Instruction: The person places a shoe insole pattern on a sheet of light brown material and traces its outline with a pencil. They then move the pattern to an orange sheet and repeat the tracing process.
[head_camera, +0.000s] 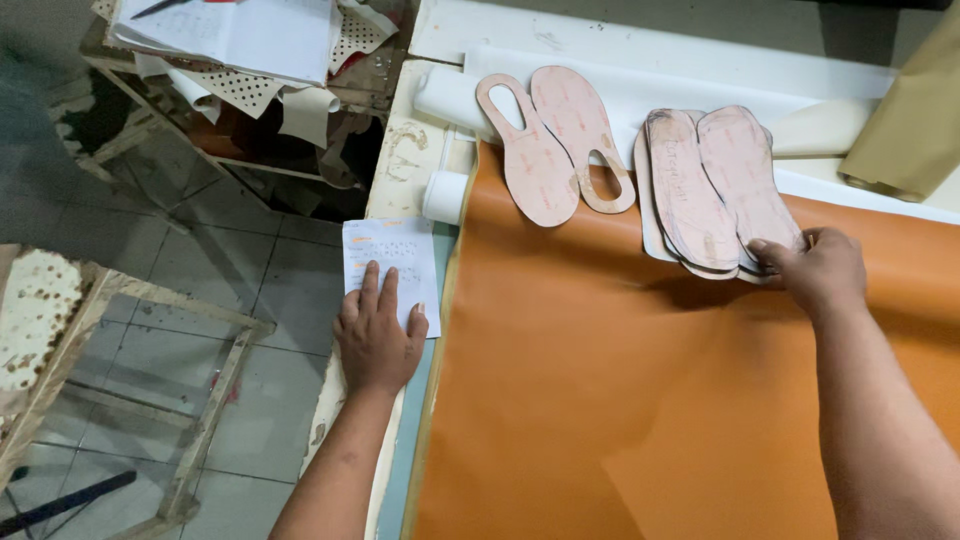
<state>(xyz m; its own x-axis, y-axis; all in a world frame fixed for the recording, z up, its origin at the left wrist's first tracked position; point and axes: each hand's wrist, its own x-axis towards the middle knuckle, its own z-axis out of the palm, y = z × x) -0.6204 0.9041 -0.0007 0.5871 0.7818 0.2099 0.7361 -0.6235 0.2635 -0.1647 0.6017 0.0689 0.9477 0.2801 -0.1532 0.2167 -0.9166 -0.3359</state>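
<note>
Right hand (815, 270) grips the near end of a stack of pinkish, worn cardboard insole-shaped patterns (715, 190), thumb on top, fingers curled under the stack's edge. Stack lies on a wide orange leather-like sheet (600, 400) spread over the bench. Its long axis runs from the hand toward abt 11 o'clock, toes pointing away from the person. So the stack sits right at the right hand, w/ the left hand well apart at 9 o'clock from it.

Left hand (378, 335) lies flat & open, palm down, fingers spread on a small white paper slip w/ faint print (392, 262) at the bench's left edge, just off the orange sheet. It holds nothing, only presses.

Around: at 10 o'clock from the stack, near but not touching, a pair of pink flat sole patterns w/ oval cut-out loops (555, 145) lies across the sheet's far edge, long axes roughly parallel to the stack. Beyond them white rolled sheet material (620, 80) runs across the bench; a tan roll (910, 120) at 1 o'clock, far right. Off the bench, far left, a cluttered rack w/ perforated white pieces and papers (250, 60); wooden frame (210, 400) on grey tiled floor below.

Nothing lies btw the right hand and the stack; orange sheet toward the person is bare.
</note>
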